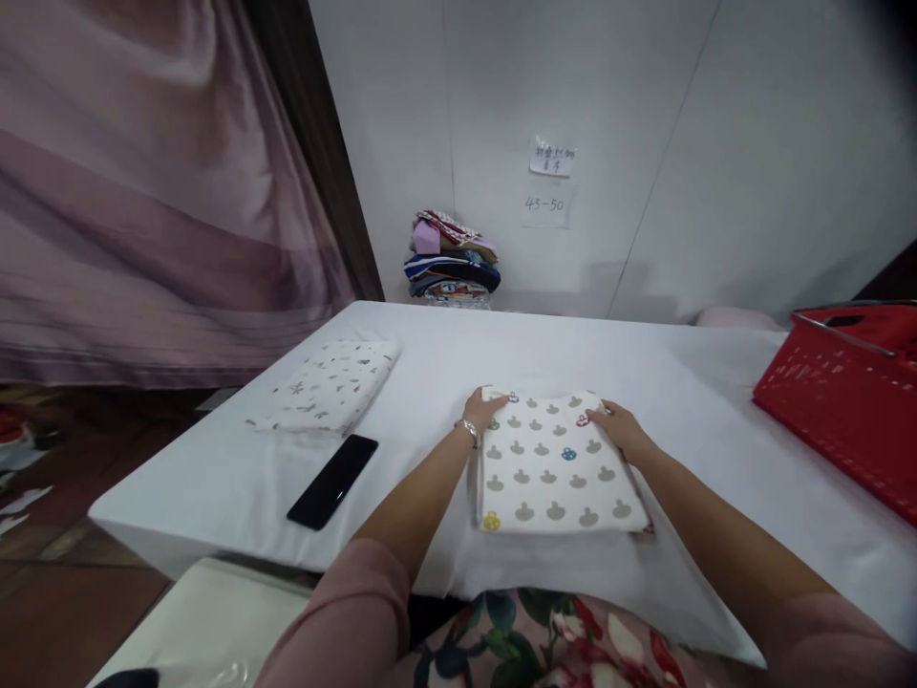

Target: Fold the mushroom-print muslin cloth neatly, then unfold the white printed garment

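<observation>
A folded white cloth (537, 473) printed with grey and a few coloured mushroom shapes lies in front of me at the table's near edge. My left hand (482, 411) grips its far left corner, thumb on top and the other fingers underneath or hidden. On the far right corner, my right hand (622, 430) pinches the cloth in the same manner. A bracelet circles my left wrist. Further left lies a second folded white cloth (333, 387) with small grey prints, apart from both hands.
A black phone (333, 482) lies on the white table (444, 354), left of my arm. At the right edge stands a red plastic basket (838, 401). Folded fabrics (453, 258) are stacked against the wall behind the table. A pink curtain (158, 191) hangs at left.
</observation>
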The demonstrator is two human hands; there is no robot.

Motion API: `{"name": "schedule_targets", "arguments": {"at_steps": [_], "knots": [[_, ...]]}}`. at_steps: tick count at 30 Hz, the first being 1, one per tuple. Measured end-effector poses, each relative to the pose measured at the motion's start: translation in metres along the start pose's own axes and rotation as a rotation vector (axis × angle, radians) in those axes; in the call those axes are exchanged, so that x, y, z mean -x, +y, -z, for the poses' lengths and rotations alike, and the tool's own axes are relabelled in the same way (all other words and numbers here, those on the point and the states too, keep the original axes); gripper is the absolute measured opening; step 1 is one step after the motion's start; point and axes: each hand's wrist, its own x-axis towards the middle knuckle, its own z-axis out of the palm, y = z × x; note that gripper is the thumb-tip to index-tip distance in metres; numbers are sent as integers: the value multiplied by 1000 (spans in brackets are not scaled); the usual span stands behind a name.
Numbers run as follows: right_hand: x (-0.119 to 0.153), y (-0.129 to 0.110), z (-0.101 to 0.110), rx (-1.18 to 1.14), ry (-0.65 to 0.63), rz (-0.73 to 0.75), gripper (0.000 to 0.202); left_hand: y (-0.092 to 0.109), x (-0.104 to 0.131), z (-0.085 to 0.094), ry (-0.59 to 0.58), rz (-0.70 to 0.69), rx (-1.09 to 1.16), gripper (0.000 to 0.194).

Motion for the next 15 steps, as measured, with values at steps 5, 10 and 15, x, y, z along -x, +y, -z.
{"name": "schedule_targets", "arguments": {"at_steps": [5,10,15], "knots": [[-15,8,-1,409,121,176,50,2,-16,-4,64,-5,-252,46],[-13,6,-6,824,171,357,56,5,-14,-4,68,-5,-367,62],[-3,-4,-23,1006,113,665,60,9,10,-16,90,-516,-834,69]]}}
